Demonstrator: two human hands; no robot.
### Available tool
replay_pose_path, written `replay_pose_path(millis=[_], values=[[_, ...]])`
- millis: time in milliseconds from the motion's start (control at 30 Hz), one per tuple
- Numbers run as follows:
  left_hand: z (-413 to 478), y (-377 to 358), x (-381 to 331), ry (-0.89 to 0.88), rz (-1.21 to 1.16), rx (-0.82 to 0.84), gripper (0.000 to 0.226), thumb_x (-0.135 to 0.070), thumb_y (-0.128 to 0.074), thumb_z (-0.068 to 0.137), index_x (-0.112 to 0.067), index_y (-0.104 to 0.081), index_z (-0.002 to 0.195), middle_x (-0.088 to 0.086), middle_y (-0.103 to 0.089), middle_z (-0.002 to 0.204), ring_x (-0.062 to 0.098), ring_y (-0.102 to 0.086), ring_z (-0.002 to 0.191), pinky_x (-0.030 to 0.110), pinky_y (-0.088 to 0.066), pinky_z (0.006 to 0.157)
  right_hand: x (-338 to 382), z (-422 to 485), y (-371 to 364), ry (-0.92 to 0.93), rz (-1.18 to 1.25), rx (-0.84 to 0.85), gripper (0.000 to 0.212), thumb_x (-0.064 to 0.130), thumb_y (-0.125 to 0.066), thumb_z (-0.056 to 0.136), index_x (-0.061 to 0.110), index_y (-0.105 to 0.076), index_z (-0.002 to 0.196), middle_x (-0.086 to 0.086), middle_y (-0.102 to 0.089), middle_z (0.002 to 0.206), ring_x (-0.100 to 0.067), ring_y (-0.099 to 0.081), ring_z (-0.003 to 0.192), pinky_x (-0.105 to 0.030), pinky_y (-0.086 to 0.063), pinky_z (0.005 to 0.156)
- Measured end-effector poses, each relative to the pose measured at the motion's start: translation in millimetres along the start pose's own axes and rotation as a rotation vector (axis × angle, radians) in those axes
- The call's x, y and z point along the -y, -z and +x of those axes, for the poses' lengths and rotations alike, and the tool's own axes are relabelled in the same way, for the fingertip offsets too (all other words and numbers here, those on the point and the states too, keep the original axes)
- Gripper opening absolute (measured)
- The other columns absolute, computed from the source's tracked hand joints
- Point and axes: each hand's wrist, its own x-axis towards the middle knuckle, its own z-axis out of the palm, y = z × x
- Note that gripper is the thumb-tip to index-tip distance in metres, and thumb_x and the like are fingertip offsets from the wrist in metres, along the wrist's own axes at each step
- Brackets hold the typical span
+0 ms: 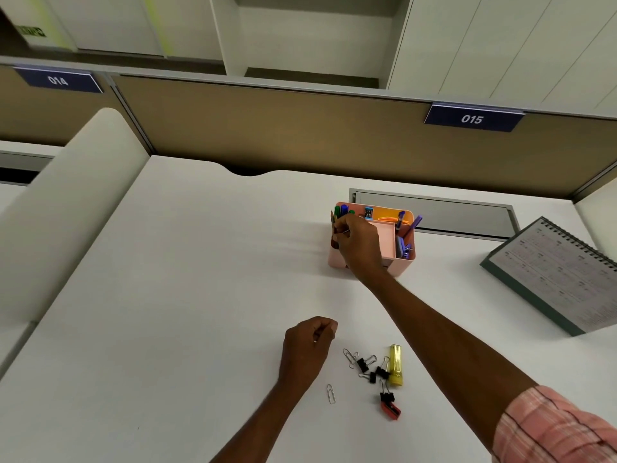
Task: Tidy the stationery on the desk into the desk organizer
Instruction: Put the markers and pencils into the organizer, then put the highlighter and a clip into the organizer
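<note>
A pink desk organizer stands at the back of the white desk, with pens, markers and clips in its compartments. My right hand reaches over its left side and pinches a thin metal paper clip between thumb and fingers, beside the green markers. My left hand hovers low over the desk with its fingers curled into a fist; nothing shows plainly inside it. Loose items lie just right of it: one paper clip, two linked paper clips, several black binder clips, a yellow block and a red sharpener.
A spiral desk calendar stands tilted at the right. A grey cable flap sits in the desk behind the organizer. A brown partition closes the back and a white divider the left.
</note>
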Motion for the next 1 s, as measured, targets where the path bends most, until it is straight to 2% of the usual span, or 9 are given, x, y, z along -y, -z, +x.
replay_pose_path(millis=[100,267,433,533,600,667,767,867,1000], values=[[0.9,-0.4,1.5,0.001,-0.001,-0.001,0.011,-0.022,-0.07,0.095,-0.025,-0.08,0.094,-0.015,-0.076,0.08,0.007,-0.073,0.077,0.037,-0.062,0.079,-2.3,-2.8,3.2,0.017,-0.013,-0.012,0.013,0.003,-0.069,0.094,0.009,-0.07,0.105,-0.009,-0.073,0.111,-0.011,-0.057,0.092,-0.019,-0.044,0.081],[-0.4,-1.9,5.9,-0.017,0.054,0.009,0.016,-0.014,-0.07,0.093,-0.026,-0.08,0.098,-0.016,-0.077,0.084,0.004,-0.073,0.08,0.032,-0.062,0.081,-6.0,-11.1,13.5,0.034,-0.016,-0.02,0.013,0.006,-0.068,0.096,0.011,-0.071,0.107,-0.008,-0.074,0.112,-0.022,-0.067,0.101,-0.025,-0.053,0.087],[-3.1,-11.1,11.5,-0.01,0.098,0.032,0.014,-0.016,-0.072,0.093,-0.025,-0.081,0.1,-0.018,-0.078,0.09,0.0,-0.073,0.085,0.029,-0.061,0.086,-14.4,-40.4,25.8,0.073,0.036,-0.036,0.013,0.006,-0.069,0.095,0.01,-0.073,0.107,-0.006,-0.075,0.108,-0.018,-0.066,0.099,-0.03,-0.059,0.086],[-5.9,-17.1,11.7,-0.023,0.119,0.042,0.013,-0.018,-0.074,0.092,-0.025,-0.081,0.1,-0.018,-0.078,0.094,-0.002,-0.072,0.088,0.026,-0.06,0.086,-27.3,-65.7,33.8,0.066,0.077,-0.015,0.014,0.008,-0.068,0.096,0.012,-0.073,0.109,-0.003,-0.074,0.11,-0.014,-0.065,0.101,-0.026,-0.056,0.09],[-7.7,-20.7,11.3,-0.023,0.123,0.056,0.012,-0.018,-0.075,0.092,-0.025,-0.081,0.1,-0.018,-0.078,0.094,-0.002,-0.072,0.087,0.026,-0.06,0.086,-38.5,-84.0,40.4,0.046,0.085,0.009,0.014,0.007,-0.069,0.095,0.013,-0.072,0.107,-0.001,-0.074,0.107,-0.011,-0.067,0.096,-0.026,-0.059,0.088],[-9.2,-24.4,11.2,-0.027,0.135,0.07,0.013,-0.017,-0.075,0.092,-0.024,-0.081,0.101,-0.017,-0.078,0.095,-0.002,-0.072,0.088,0.025,-0.06,0.087,-50.3,-102.1,48.8,0.001,0.109,0.047,0.015,0.008,-0.071,0.094,0.015,-0.072,0.108,0.002,-0.074,0.102,-0.009,-0.068,0.09,-0.027,-0.061,0.082],[-11.8,-29.4,8.5,-0.031,0.148,0.087,0.014,-0.017,-0.075,0.092,-0.025,-0.081,0.101,-0.017,-0.078,0.094,-0.002,-0.072,0.088,0.024,-0.06,0.086,-73.0,-128.1,64.5,-0.082,0.043,0.183,0.025,0.014,-0.077,0.091,0.021,-0.072,0.114,0.006,-0.071,0.11,-0.007,-0.066,0.091,-0.028,-0.059,0.083],[-14.0,-34.8,7.3,-0.036,0.168,0.1,0.017,-0.015,-0.075,0.09,-0.027,-0.08,0.1,-0.017,-0.077,0.094,-0.002,-0.072,0.088,0.024,-0.06,0.085,-105.1,-157.5,80.1,-0.101,-0.04,0.345,0.034,0.023,-0.08,0.087,0.032,-0.068,0.117,0.015,-0.066,0.118,-0.003,-0.063,0.099,-0.032,-0.058,0.086],[-19.8,-43.1,3.3,-0.05,0.179,0.116,0.019,-0.012,-0.075,0.088,-0.027,-0.081,0.099,-0.017,-0.077,0.093,-0.001,-0.071,0.085,0.021,-0.059,0.081,-138.8,-200.1,94.6,-0.13,-0.142,0.408,0.057,0.033,-0.085,0.079,0.045,-0.058,0.126,0.03,-0.053,0.129,0.001,-0.052,0.117,-0.025,-0.052,0.089]])
